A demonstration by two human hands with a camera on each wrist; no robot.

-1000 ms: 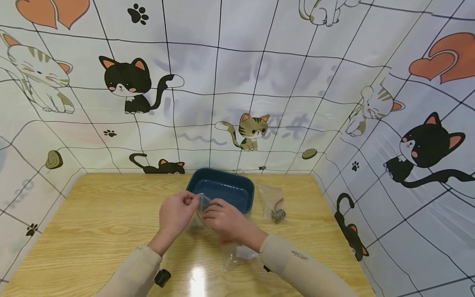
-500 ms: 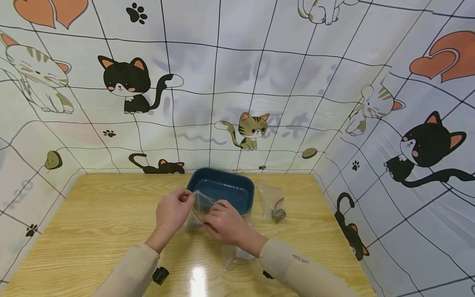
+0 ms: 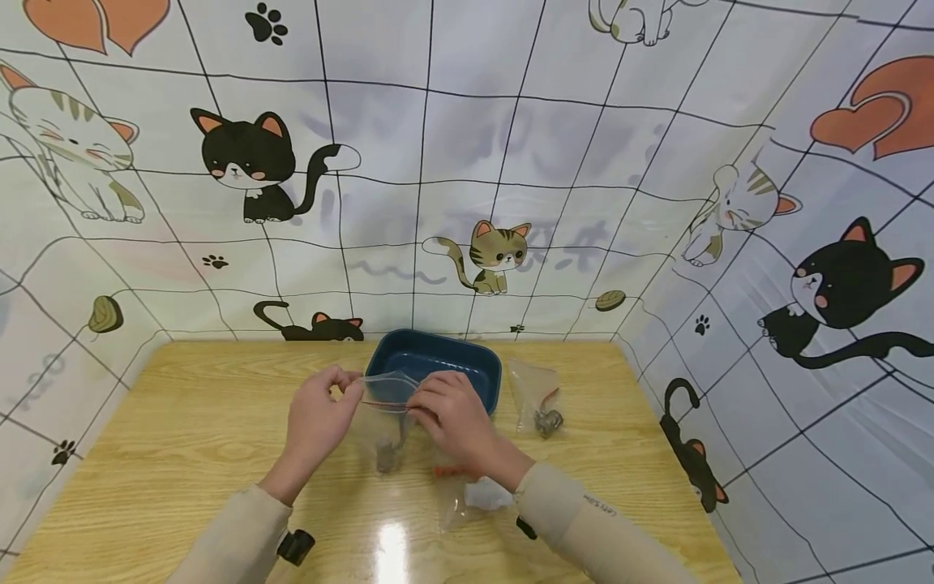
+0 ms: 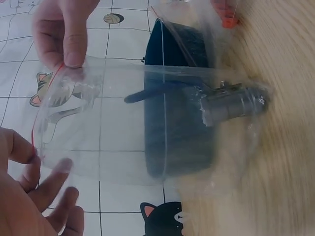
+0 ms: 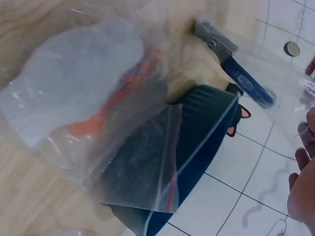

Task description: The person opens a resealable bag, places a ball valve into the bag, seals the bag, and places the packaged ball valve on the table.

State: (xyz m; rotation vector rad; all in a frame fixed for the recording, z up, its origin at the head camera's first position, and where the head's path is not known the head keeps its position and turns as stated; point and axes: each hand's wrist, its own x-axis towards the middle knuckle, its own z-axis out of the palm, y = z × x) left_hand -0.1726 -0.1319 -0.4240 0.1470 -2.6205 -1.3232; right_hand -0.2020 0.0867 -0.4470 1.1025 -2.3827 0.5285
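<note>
Between my two hands hangs a clear zip bag [image 3: 372,438] with a red line along its mouth. Inside, near the bottom, lies a metal valve [image 4: 234,104] with a blue lever handle [image 4: 157,92]; the handle [image 5: 246,81] also shows in the right wrist view. My left hand [image 3: 321,418] pinches the left side of the bag's mouth with thumb and finger. On the right side, my right hand [image 3: 456,418] pinches the rim, its thumb on top in the left wrist view. The mouth is spread apart. Behind the bag sits a dark blue tray [image 3: 481,365].
A second clear bag [image 3: 452,511] lies under my right forearm, holding a white piece [image 5: 83,73] and an orange part [image 5: 88,123]. To the right of the tray lies another bag [image 3: 529,385] with a metal fitting [image 3: 547,422]. Cat-print cloth walls [image 3: 430,162] enclose the wooden table [image 3: 219,405].
My left hand has moved left and my right hand slightly up, widening the bag's mouth between them. The bag now hangs more upright, and the valve inside shows more clearly.
</note>
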